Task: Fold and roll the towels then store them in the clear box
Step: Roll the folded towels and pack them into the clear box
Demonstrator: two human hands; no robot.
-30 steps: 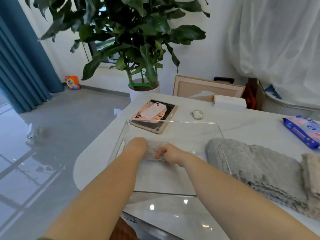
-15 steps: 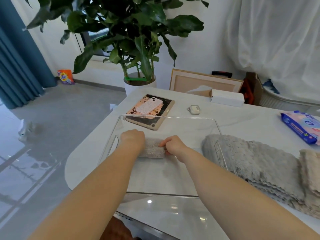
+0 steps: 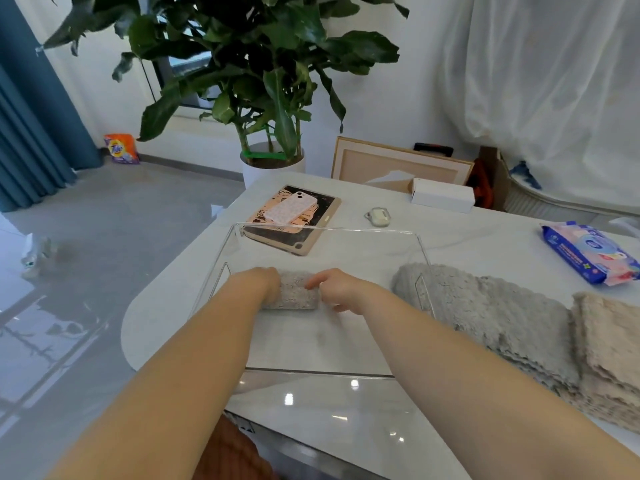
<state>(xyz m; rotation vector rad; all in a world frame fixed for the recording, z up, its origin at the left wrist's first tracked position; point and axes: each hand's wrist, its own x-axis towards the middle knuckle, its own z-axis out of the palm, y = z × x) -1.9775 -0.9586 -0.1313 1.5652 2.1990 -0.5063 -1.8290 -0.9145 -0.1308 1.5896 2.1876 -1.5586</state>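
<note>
A blue curtain point(image 3: 31, 133) hangs at the far left, with an orange detergent bag point(image 3: 121, 148) on the floor near its foot. Further right, a leafy plant point(image 3: 263, 64) stands in a white pot point(image 3: 273, 168) just behind the white table point(image 3: 467, 244). On the table, a clear box point(image 3: 329, 231) sits in front of the person, and both forearms reach into it. The left hand point(image 3: 263, 282) is curled over the left end of a rolled towel point(image 3: 294, 292), a small grey roll lying crosswise on the bottom of the box. The right hand point(image 3: 341, 289) holds the roll's right end with bent fingers, one fingertip on top of it. Behind the box lies a tablet point(image 3: 298, 242) with a phone point(image 3: 292, 207) on it, then a small earbud case point(image 3: 378, 217) and a white carton point(image 3: 442, 195), with a picture frame point(image 3: 398, 161) leaning beyond the table edge. Right of the box, touching its side wall, lies a stack of grey towels point(image 3: 485, 313), then beige towels point(image 3: 609, 341) overlapping them. A pack of wipes point(image 3: 588, 252) lies behind these, under a white drape point(image 3: 554, 81).
</note>
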